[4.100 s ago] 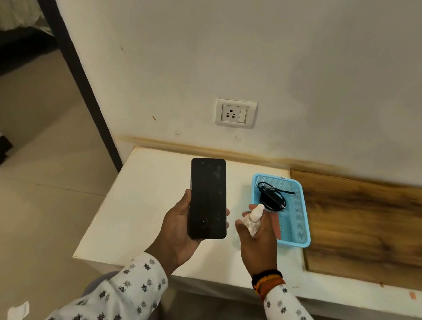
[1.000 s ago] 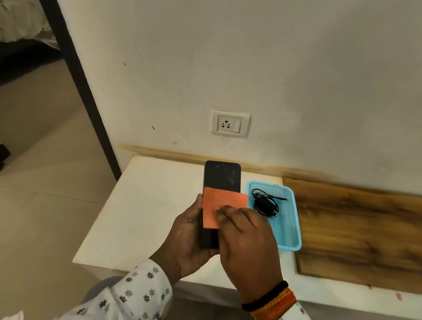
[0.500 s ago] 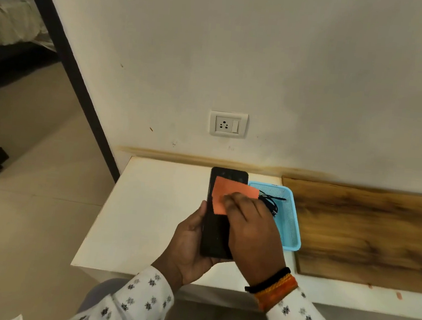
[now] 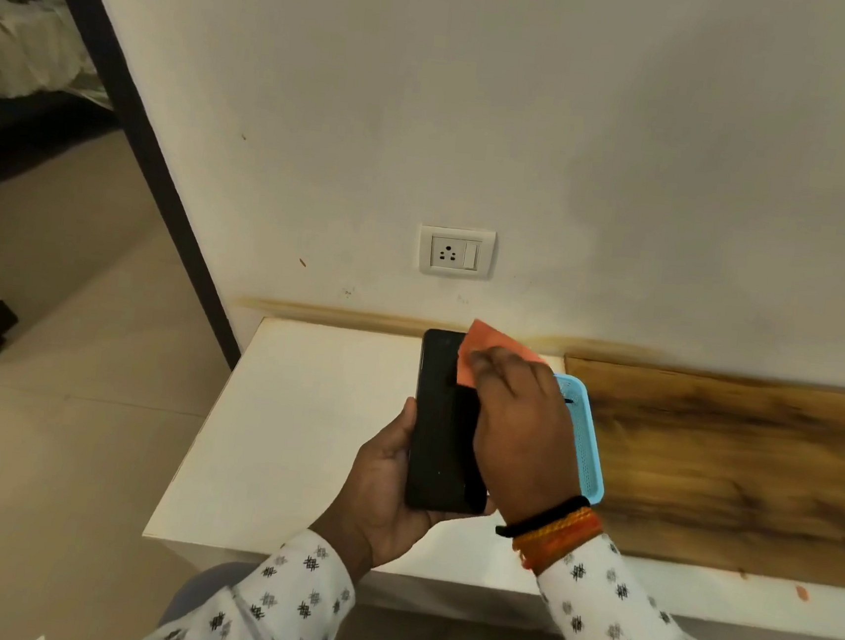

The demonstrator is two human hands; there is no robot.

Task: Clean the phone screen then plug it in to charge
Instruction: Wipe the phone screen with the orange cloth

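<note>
Item: phone (image 4: 438, 424), black, stiff, glass-faced, likely slick and breakable. Held above the white table (image 4: 298, 411). My left hand (image 4: 383, 491) grips its lower edges, the safest hold; my right hand (image 4: 519, 422) presses an orange cloth (image 4: 479, 348) on the screen's top.

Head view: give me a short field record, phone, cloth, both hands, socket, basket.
phone: black phone, screen up, held above the white ledge
left hand: left hand grips the phone's lower part
cloth: orange cloth at the phone's top right corner
right hand: right hand presses the cloth on the screen
socket: wall socket, nothing plugged in
basket: blue basket, mostly hidden behind the right hand
</note>
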